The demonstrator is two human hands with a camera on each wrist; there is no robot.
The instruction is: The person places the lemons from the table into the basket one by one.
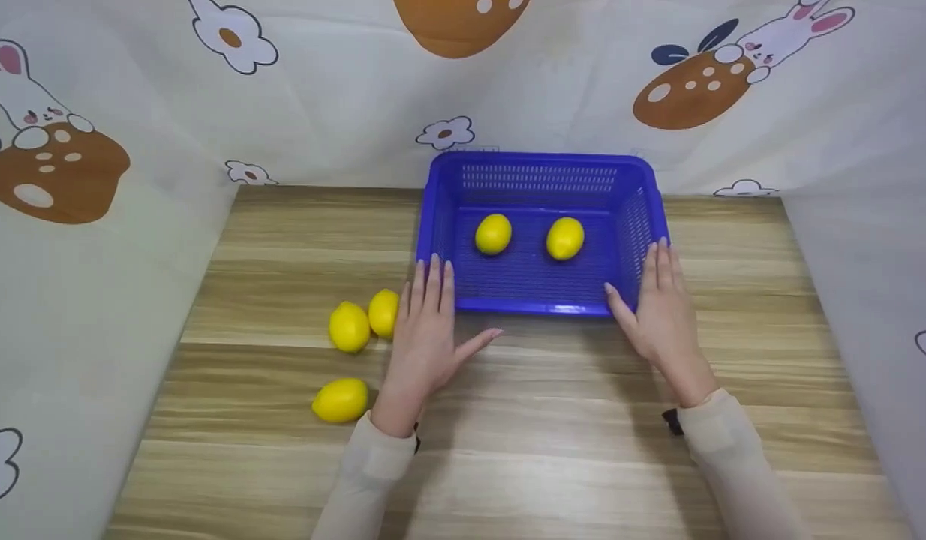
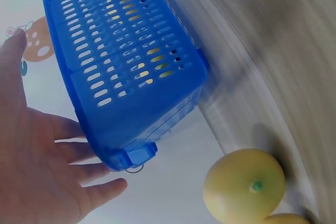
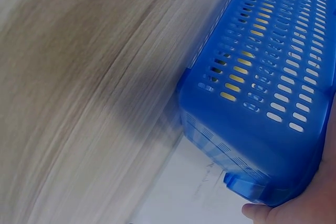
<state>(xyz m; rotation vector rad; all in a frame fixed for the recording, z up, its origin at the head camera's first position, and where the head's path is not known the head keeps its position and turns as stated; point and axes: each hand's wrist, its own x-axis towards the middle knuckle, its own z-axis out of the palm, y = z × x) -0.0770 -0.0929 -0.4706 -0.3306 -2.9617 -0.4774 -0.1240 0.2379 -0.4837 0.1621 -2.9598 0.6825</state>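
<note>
The left hand (image 1: 424, 337), fingers straight and thumb spread wide, touches the near left corner of the basket (image 1: 523, 307); the right hand (image 1: 667, 322), fingers extended, rests along its right rim. Two lemons (image 1: 493, 234) lie inside.

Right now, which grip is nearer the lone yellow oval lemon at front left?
Left. The left grip is beyond and right of that lemon, at the blue plastic basket's near-left corner; the right grip is farther, at its near-right corner.
</note>
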